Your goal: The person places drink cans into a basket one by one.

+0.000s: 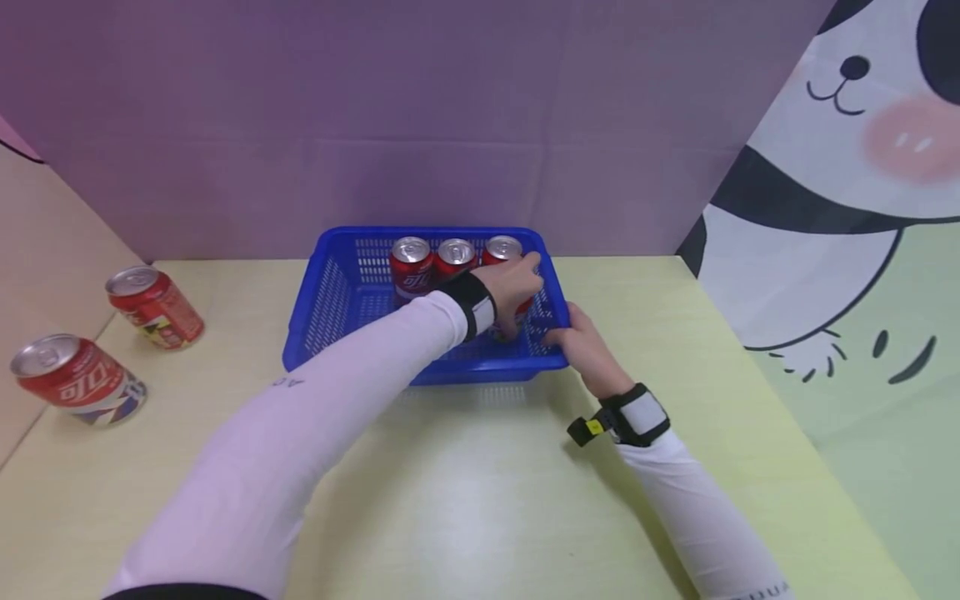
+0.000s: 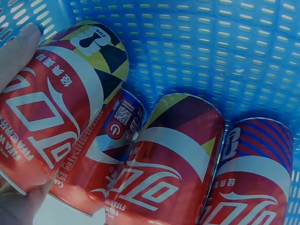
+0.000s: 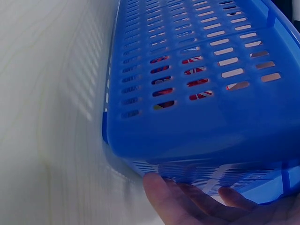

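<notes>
A blue plastic basket [image 1: 450, 371] with slotted walls stands on the table. Inside it, three red soda cans [image 1: 411, 262] line up along the back wall, silver tops upward. My left hand [image 1: 513, 287] reaches into the right side of the basket and grips a fourth can [image 2: 51, 93], which leans beside the others in the left wrist view; in the head view the hand covers most of it. At the basket's right front corner, my right hand [image 1: 592, 354] holds the rim, thumb over the edge. Its fingers [image 3: 173, 197] lie against the outer wall.
Two more red cans, a rear one [image 1: 155, 307] and a nearer one [image 1: 78, 379], stand at the table's left side. A purple cloth wall [image 1: 420, 125] rises behind the basket, and a panda-print sheet [image 1: 817, 183] hangs on the right.
</notes>
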A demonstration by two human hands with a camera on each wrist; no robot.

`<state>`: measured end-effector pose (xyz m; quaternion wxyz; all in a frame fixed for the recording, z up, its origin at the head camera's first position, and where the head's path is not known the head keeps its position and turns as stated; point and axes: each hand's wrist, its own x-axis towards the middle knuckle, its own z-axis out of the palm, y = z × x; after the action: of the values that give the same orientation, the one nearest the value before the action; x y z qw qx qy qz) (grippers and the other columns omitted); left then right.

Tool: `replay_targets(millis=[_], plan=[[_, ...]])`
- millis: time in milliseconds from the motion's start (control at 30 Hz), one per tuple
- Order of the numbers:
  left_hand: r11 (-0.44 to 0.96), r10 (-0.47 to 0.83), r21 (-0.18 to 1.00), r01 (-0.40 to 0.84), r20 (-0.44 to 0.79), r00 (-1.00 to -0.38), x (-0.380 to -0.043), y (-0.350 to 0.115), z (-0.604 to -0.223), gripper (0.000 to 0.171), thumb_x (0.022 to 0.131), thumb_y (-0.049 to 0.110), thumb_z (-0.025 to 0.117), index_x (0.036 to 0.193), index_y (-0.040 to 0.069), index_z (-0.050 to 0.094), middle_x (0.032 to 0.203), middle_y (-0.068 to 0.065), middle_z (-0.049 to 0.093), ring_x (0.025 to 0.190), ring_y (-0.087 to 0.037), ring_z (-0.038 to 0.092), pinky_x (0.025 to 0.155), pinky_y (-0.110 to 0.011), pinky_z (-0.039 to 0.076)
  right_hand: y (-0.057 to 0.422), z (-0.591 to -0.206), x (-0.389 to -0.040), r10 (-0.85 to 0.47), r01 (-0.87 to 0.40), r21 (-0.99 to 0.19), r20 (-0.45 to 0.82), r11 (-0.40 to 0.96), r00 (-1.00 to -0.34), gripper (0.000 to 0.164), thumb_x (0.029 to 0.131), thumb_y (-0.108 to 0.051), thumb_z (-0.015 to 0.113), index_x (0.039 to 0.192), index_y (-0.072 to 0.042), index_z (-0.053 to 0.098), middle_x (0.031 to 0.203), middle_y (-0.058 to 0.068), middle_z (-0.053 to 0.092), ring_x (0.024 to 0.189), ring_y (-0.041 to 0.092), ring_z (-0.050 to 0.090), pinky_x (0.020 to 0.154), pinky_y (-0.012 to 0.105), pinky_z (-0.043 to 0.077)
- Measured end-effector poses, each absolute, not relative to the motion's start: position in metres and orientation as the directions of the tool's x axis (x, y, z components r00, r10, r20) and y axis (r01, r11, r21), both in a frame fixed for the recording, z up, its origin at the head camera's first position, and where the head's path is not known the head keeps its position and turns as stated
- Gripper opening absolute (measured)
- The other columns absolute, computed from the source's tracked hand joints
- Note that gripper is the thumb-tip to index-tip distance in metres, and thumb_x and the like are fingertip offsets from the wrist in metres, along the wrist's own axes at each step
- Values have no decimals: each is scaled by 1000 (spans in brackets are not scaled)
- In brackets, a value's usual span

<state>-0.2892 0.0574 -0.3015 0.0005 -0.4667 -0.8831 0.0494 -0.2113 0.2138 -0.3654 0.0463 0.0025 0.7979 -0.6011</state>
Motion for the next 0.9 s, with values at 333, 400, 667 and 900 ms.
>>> replay_targets(millis=[333,400,667,900], plan=[[549,834,-90,831,-6,-551,-290,57,-302,66,68,37,87,118,1,64,118,-14,52,99,-24,58,89,-32,50,213,-365,-211,-48,68,-961,-83,269,-995,58,85,3,51,141,7,38,136,26,49,119,40,50,99,45,41],[544,838,-86,835,0,-546,-290,58,-302,67,69,37,87,120,0,63,117,-14,53,99,-24,58,90,-32,49,213,-365,-210,-42,68,-961,-82,268,-996,58,84,3,51,140,7,39,135,26,50,117,39,51,98,45,42],[530,848,-58,846,19,-530,-292,57,-305,71,70,39,88,122,-2,62,117,-14,54,104,-26,57,94,-33,47,212,-367,-210,-47,63,-960,-79,272,-996,57,83,3,52,138,7,40,132,25,52,114,38,54,96,45,44],[524,852,-79,848,38,-522,-293,57,-305,73,71,41,87,124,-2,61,119,-15,55,107,-28,55,97,-35,45,215,-366,-212,-43,68,-959,-83,275,-996,56,84,3,52,139,7,40,132,24,52,113,37,54,95,42,44]])
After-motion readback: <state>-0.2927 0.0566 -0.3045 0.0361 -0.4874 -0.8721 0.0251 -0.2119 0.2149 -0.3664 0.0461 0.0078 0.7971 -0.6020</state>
